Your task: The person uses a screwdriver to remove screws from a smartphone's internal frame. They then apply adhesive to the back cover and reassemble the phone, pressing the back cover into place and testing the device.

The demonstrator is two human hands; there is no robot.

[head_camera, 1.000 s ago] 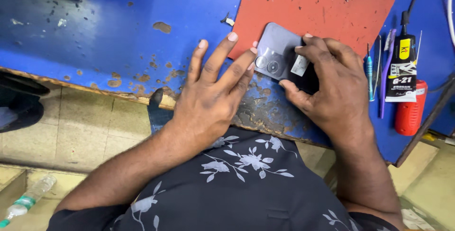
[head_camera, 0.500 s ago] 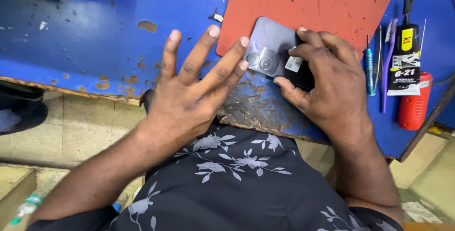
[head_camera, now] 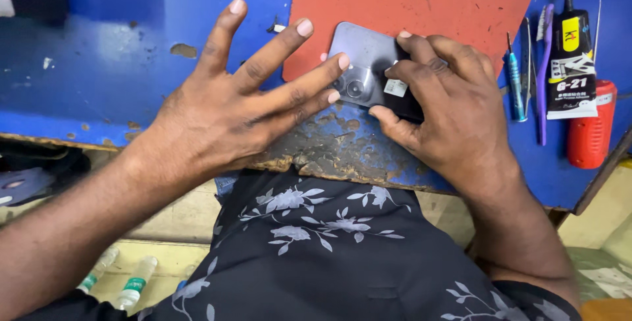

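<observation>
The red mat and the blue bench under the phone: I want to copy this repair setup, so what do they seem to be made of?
The red mat looks like matte rubber or silicone: flat, dull, scuffed, with no glare. The blue bench seems to be painted wood or board; its paint is chipped and the front edge is worn to rough brown. The phone has a smooth grey back, plastic or glass.
</observation>
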